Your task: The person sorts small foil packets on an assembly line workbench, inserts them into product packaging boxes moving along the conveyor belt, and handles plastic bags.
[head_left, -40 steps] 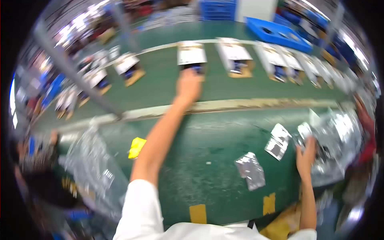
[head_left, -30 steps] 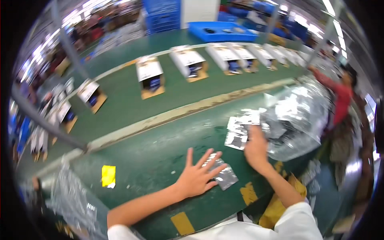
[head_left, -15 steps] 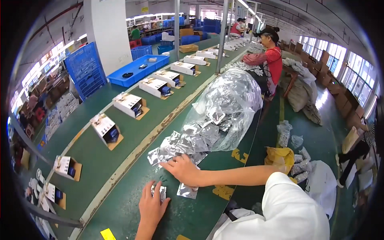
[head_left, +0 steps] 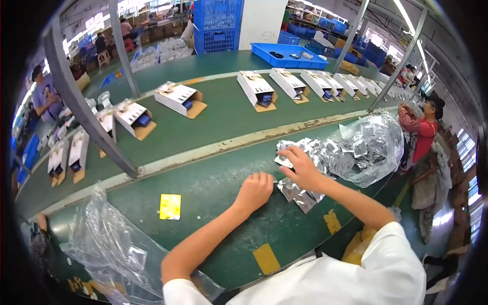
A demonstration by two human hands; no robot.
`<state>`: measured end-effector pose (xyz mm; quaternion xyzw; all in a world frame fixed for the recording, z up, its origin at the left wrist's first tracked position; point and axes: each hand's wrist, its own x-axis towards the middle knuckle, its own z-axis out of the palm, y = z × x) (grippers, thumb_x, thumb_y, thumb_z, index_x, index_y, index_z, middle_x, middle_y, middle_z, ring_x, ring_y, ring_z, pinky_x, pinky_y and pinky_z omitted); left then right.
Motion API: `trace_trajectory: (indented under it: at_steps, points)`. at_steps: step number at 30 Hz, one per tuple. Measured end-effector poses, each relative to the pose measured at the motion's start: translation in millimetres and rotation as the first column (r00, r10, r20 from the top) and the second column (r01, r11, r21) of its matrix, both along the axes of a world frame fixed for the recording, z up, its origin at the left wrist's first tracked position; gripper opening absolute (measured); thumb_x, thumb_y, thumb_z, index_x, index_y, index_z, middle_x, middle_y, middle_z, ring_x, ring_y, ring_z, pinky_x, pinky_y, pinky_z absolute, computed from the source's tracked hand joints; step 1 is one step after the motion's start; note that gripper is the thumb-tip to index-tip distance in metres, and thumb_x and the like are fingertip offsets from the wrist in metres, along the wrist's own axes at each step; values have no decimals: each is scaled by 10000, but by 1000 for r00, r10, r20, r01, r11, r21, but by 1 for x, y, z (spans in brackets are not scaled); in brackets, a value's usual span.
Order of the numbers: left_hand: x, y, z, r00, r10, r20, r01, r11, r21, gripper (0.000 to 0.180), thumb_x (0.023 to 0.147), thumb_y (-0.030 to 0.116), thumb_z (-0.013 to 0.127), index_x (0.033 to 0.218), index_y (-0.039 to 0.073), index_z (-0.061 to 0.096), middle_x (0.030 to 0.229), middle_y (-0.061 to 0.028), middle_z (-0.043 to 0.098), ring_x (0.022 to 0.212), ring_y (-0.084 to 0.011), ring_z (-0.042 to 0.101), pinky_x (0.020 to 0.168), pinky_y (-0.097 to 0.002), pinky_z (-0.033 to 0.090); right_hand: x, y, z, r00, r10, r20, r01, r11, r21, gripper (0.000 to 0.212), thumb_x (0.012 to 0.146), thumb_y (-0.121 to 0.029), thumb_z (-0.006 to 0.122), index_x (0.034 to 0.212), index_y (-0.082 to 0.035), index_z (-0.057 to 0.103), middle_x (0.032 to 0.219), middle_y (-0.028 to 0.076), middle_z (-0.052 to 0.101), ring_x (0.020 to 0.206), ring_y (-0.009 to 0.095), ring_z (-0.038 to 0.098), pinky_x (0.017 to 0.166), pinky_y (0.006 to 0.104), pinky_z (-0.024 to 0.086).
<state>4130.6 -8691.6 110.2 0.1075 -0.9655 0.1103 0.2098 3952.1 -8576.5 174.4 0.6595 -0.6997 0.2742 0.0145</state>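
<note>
My left hand [head_left: 255,192] rests low over the green bench with its fingers curled together. A thin shiny edge shows at its fingertips, but what it may hold is hidden. Just to the right, my right hand [head_left: 301,170] is open, with thumb and fingers apart, over the near end of a heap of flat silver foil packets [head_left: 321,152]. More loose silver packets [head_left: 301,195] lie below this hand, at its wrist. The heap runs back into a large clear plastic bag [head_left: 378,147] full of the same packets.
Beyond a raised worn rail [head_left: 229,147], a green conveyor [head_left: 213,129] carries several open white boxes [head_left: 178,96] with blue things inside. A metal post [head_left: 96,107] stands at left. An empty-looking clear bag [head_left: 114,244] and yellow square [head_left: 170,207] lie leftward. A co-worker [head_left: 424,129] is at right.
The view has swung left, bringing the clear bag and more boxes into sight. My left hand's fingers, spread over a small packet before, are now curled. My right hand stays by the heap.
</note>
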Motion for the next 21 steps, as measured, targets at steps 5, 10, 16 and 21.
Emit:
trace_trajectory:
  at_steps: [5, 10, 16, 21]
  points:
    - [-3, -29, -13, 952, -64, -300, 123, 975, 184, 140, 779, 164, 689, 892, 98, 637, 864, -28, 646, 766, -219, 660, 620, -361, 537, -4, -46, 15, 994, -23, 106, -13, 943, 332, 416, 986, -359, 583, 1263, -53, 636, 1006, 159, 603, 1099, 346, 539, 915, 433, 455]
    - [3, -61, -4, 907, 83, -412, 16, 973, 231, 166, 771, 177, 691, 912, 95, 660, 920, -31, 666, 820, -238, 673, 672, -373, 556, -31, -114, 2, 169, -247, 954, -237, 930, 282, 498, 831, -78, 461, 1305, 38, 558, 765, 66, 542, 482, 171, 401, 427, 328, 311]
    - [49, -162, 19, 815, 504, -287, -464, 863, 198, 213, 822, 140, 658, 1025, 91, 698, 1127, -68, 622, 1006, -274, 627, 741, -408, 557, -61, -188, -34, 261, -340, 904, -176, 904, 391, 324, 733, 89, 549, 1024, 97, 691, 796, 109, 653, 619, 200, 589, 536, 352, 477]
    - [70, -290, 10, 731, 643, -227, -677, 725, -127, 192, 873, 106, 620, 1031, 76, 725, 1078, -100, 585, 988, -290, 600, 680, -416, 495, -46, -305, -37, 987, 151, -49, -154, 845, -511, 193, 765, 16, 639, 930, -66, 698, 958, 82, 631, 914, 234, 630, 797, 371, 535]
